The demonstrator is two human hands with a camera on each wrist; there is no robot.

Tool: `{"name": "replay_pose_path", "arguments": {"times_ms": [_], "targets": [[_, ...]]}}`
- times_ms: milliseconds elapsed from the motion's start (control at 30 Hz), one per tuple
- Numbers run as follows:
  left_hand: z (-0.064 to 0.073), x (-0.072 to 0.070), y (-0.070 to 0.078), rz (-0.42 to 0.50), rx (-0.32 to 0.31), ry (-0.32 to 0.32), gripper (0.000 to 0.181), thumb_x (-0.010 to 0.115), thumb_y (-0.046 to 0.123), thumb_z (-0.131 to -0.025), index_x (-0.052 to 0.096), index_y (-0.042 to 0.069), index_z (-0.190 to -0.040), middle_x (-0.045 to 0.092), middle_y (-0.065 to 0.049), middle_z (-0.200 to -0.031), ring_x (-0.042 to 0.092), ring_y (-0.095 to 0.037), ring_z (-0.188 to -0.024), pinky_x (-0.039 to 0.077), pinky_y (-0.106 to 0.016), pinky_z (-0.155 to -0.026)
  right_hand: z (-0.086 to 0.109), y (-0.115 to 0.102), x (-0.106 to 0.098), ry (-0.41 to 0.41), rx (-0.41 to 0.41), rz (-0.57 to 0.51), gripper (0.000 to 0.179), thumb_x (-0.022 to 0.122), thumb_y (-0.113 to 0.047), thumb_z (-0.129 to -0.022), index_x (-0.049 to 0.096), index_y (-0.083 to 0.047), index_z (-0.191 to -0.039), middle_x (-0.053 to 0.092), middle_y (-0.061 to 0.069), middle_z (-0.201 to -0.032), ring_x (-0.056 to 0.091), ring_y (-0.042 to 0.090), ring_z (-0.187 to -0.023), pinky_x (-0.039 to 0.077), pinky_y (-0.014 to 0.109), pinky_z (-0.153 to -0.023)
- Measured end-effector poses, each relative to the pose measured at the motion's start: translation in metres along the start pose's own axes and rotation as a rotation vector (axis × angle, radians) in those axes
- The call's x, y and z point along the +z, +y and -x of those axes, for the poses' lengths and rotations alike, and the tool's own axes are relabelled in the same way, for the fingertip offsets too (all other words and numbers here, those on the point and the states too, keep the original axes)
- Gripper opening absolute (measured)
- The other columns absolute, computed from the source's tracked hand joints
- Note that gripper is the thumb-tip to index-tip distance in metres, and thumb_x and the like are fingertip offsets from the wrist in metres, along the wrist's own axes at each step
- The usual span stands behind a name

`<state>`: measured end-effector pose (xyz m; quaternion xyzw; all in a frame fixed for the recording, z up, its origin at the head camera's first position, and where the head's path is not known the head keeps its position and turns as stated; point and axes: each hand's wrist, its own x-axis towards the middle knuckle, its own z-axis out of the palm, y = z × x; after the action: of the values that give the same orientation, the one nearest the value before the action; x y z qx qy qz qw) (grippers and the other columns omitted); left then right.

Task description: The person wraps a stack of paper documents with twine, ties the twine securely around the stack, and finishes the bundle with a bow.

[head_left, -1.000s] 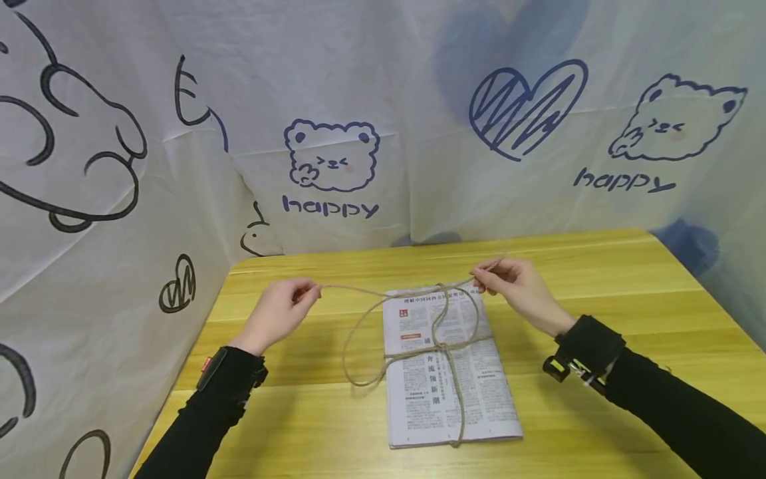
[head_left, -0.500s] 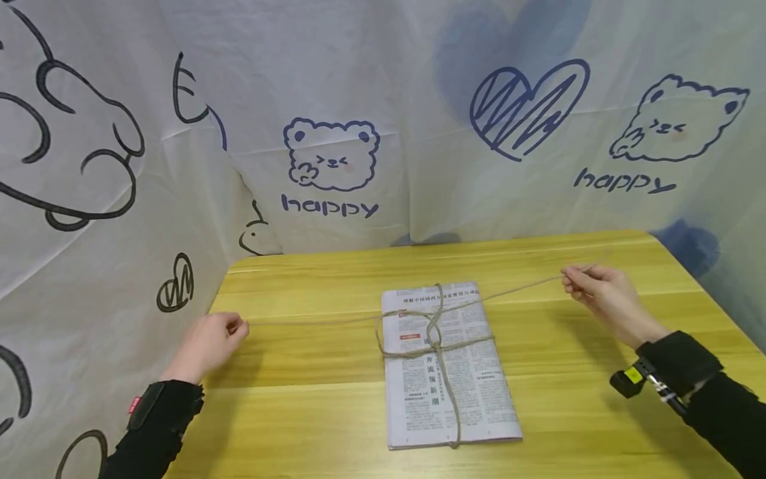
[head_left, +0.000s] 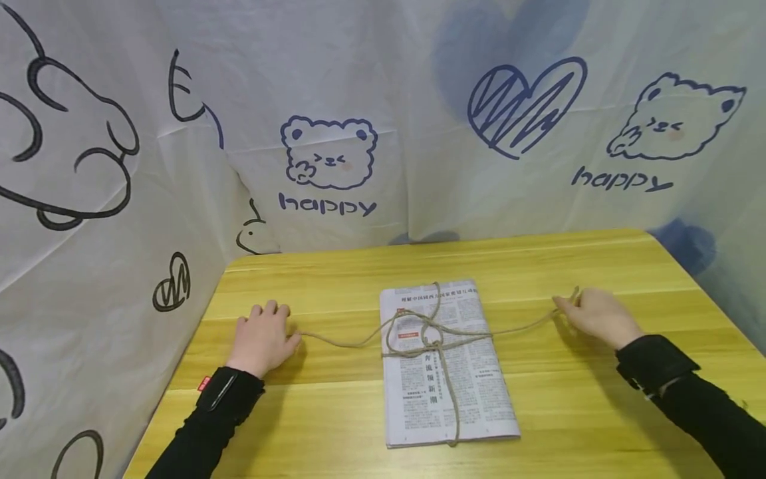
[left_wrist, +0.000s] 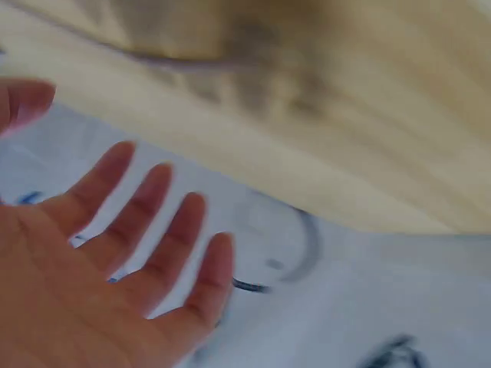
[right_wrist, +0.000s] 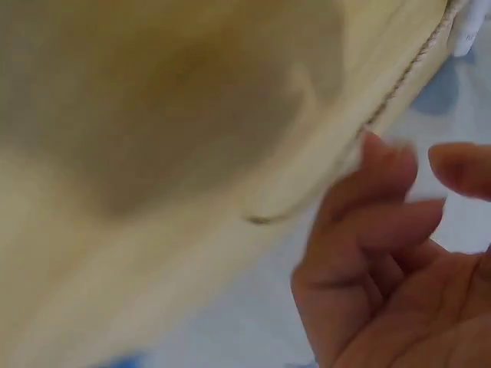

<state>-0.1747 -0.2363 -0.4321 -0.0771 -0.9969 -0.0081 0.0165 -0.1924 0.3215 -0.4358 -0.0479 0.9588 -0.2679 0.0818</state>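
Observation:
A stack of folded newspapers [head_left: 415, 406] lies on the wooden table, bound crosswise with thin brown twine [head_left: 449, 392]. A loose loop and a crossing of the twine rest on its upper half. From there one slack tail runs left, ending close to the thumb of my left hand [head_left: 263, 339]. In the left wrist view that hand [left_wrist: 130, 284] has its fingers spread and holds nothing. The other tail runs right to my right hand [head_left: 601, 319]. In the right wrist view, its thumb and loosely bent fingers [right_wrist: 330, 261] stand apart, with the twine [right_wrist: 403, 77] passing behind the fingertips.
The table [head_left: 311, 426] has bare wood around the newspapers. White cloth [head_left: 407, 80] with line drawings hangs behind it and along the left side. Black cuffs [head_left: 655, 362] cover both wrists.
Both hands pulled the twine tails outward, drawing the loop smaller; now the tails hang slack. The left hand has let go, spread its fingers and come back inward. The right hand has loosened its pinch.

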Motion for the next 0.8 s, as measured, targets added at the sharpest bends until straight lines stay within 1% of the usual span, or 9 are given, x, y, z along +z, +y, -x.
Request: {"name": "replay_pose_path", "arguments": {"times_ms": [100,167,233,333,433,567,667,733,800], "targets": [[-0.013,-0.002,0.034,0.141,0.095,0.019,0.039,0.061,0.030,-0.100,0.060,0.005,-0.130,0.061,-0.019,-0.129,0.057,-0.043,-0.118,0.048,-0.059,-0.093,-0.003,-0.026,0.013,0.155,-0.174,0.112,0.037,0.056,-0.025,-0.103,0.060,-0.009,-0.070,0.048,-0.001,-0.060,0.039,0.013,-0.053,0.032,0.028,-0.053],[-0.021,-0.002,0.059,0.278,0.155,-0.019,0.037,0.060,0.026,-0.101,0.059,0.006,-0.132,0.062,-0.017,-0.129,0.059,-0.038,-0.119,0.049,-0.055,-0.096,-0.008,-0.043,0.028,0.191,-0.332,0.117,0.016,0.063,-0.015,-0.099,0.068,-0.006,-0.087,0.060,0.002,-0.073,0.052,0.014,-0.064,0.042,0.030,-0.058],[-0.029,0.000,0.082,0.408,0.196,-0.085,0.037,0.058,0.024,-0.102,0.058,0.005,-0.134,0.063,-0.016,-0.128,0.061,-0.034,-0.117,0.050,-0.050,-0.097,-0.013,-0.058,0.044,0.158,-0.474,0.107,0.010,0.067,-0.011,-0.096,0.070,-0.004,-0.101,0.068,0.005,-0.089,0.061,0.017,-0.078,0.052,0.034,-0.068],[-0.038,0.004,0.109,0.549,0.228,-0.196,0.038,0.055,0.023,-0.103,0.056,0.004,-0.137,0.066,-0.015,-0.123,0.065,-0.027,-0.105,0.053,-0.042,-0.090,-0.019,-0.077,0.064,0.094,-0.596,0.128,0.019,0.072,-0.014,-0.093,0.069,-0.004,-0.109,0.069,0.008,-0.102,0.065,0.021,-0.094,0.055,0.040,-0.082],[-0.044,0.008,0.125,0.620,0.239,-0.269,0.038,0.054,0.021,-0.103,0.054,0.004,-0.137,0.068,-0.014,-0.112,0.063,-0.019,-0.085,0.051,-0.034,-0.074,-0.025,-0.087,0.077,0.075,-0.629,0.182,0.019,0.075,-0.018,-0.092,0.068,-0.007,-0.106,0.066,0.006,-0.100,0.061,0.017,-0.089,0.053,0.036,-0.079],[-0.045,0.011,0.133,0.652,0.258,-0.306,0.037,0.052,0.018,-0.104,0.055,0.005,-0.139,0.065,-0.008,-0.095,0.051,-0.013,-0.067,0.041,-0.026,-0.061,-0.027,-0.092,0.084,0.086,-0.672,0.232,0.010,0.077,-0.017,-0.090,0.067,-0.014,-0.091,0.059,-0.001,-0.087,0.050,0.009,-0.077,0.046,0.028,-0.069],[-0.045,0.009,0.135,0.670,0.279,-0.296,0.036,0.049,0.018,-0.106,0.056,0.005,-0.138,0.061,-0.005,-0.088,0.045,-0.012,-0.061,0.037,-0.025,-0.058,-0.028,-0.093,0.085,0.090,-0.714,0.241,0.013,0.074,-0.011,-0.092,0.063,-0.015,-0.085,0.056,-0.003,-0.082,0.048,0.008,-0.074,0.044,0.027,-0.067],[-0.045,0.008,0.134,0.686,0.290,-0.272,0.034,0.048,0.017,-0.106,0.059,0.003,-0.136,0.060,-0.005,-0.085,0.042,-0.011,-0.059,0.035,-0.025,-0.058,-0.028,-0.095,0.084,0.072,-0.690,0.200,0.013,0.069,-0.008,-0.095,0.060,-0.013,-0.086,0.053,-0.003,-0.080,0.046,0.007,-0.072,0.043,0.026,-0.067],[-0.044,0.004,0.133,0.706,0.300,-0.237,0.032,0.047,0.018,-0.107,0.062,0.003,-0.130,0.058,-0.004,-0.081,0.038,-0.012,-0.059,0.032,-0.025,-0.058,-0.027,-0.095,0.081,0.042,-0.638,0.109,0.011,0.061,-0.007,-0.100,0.057,-0.010,-0.090,0.051,-0.003,-0.079,0.044,0.007,-0.070,0.041,0.025,-0.066]]}}
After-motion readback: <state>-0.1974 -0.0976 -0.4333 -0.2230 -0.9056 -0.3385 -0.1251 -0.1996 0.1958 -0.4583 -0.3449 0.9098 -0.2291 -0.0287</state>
